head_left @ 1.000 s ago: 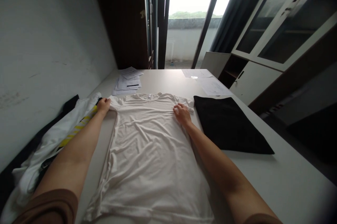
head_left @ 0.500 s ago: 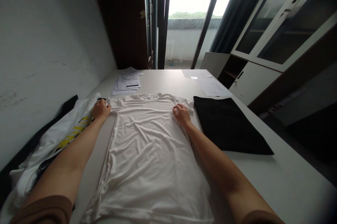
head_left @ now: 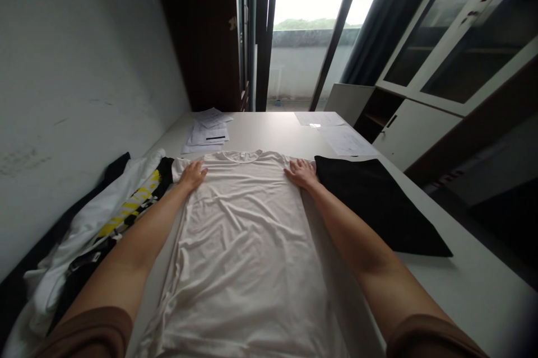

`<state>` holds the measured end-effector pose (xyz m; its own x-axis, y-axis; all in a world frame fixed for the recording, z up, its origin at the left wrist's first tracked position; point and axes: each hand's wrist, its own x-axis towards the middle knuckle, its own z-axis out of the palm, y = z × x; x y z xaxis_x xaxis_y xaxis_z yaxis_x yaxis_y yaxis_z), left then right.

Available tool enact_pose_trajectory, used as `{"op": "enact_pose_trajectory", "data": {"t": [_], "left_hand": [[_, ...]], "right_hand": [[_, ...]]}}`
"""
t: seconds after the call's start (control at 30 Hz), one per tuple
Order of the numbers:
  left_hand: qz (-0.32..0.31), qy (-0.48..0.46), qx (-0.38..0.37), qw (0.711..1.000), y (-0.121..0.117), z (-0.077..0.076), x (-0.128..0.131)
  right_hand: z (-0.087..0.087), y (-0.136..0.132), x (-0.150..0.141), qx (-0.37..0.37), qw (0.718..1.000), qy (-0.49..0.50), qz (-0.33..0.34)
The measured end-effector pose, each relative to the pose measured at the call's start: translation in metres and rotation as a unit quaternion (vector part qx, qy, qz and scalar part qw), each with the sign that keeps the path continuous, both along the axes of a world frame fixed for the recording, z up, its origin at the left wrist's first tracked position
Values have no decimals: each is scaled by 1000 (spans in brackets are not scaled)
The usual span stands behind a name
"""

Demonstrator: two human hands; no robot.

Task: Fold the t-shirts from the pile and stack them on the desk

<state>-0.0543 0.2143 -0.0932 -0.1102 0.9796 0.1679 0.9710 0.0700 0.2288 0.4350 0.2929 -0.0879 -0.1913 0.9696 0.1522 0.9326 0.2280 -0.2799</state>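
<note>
A white T-shirt (head_left: 247, 235) lies spread on the table, its neckline toward the window and wrinkles across its body. My left hand (head_left: 194, 175) rests flat on the shirt where the left sleeve meets the body, fingers apart. On the opposite side my right hand (head_left: 301, 173) lies with spread fingers over the right sleeve and shoulder. Neither hand grips the fabric. Close to my right hand is a folded black garment (head_left: 374, 201), flat on the table.
Along the wall at left is a pile of clothes (head_left: 90, 207) in white, black and yellow. Loose papers (head_left: 210, 129) lie at the table's far left, with more sheets (head_left: 347, 140) at far right. A white cabinet (head_left: 424, 128) stands beyond the table's right edge.
My left hand has moved right from the sleeve's outer end to the shoulder, its fingers now flattened. My right hand has shifted slightly right onto the sleeve and spread out.
</note>
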Motion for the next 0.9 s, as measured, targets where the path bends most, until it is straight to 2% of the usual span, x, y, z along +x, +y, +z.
{"op": "enact_pose_trajectory", "data": {"t": [0.07, 0.13, 0.3, 0.43, 0.53, 0.6, 0.67, 0.77, 0.9], "left_hand": [[39, -18, -5, 999, 1, -5, -10], [44, -32, -8, 999, 1, -8, -17], [66, -29, -36, 997, 1, -6, -23], [113, -7, -56, 992, 8, 0, -16], [130, 22, -42, 990, 15, 4, 1], [99, 47, 2, 994, 19, 5, 15], [34, 67, 36, 996, 22, 4, 29], [-34, 77, 36, 996, 27, 2, 42], [-77, 68, 8, 995, 40, 1, 51]], "right_hand": [[-2, 12, 8, -50, 999, -15, 7], [-5, 21, 15, -65, 997, -29, 10], [-13, 19, 21, -25, 998, -60, -4], [-12, 8, 18, -24, 997, -79, -12], [-5, 7, 16, -43, 994, -100, -16], [2, 9, 13, -55, 993, -106, -24], [8, 13, 7, -69, 992, -99, -46], [11, 18, -7, -62, 992, -81, -73], [2, 18, -19, -1, 996, -88, 10]]}}
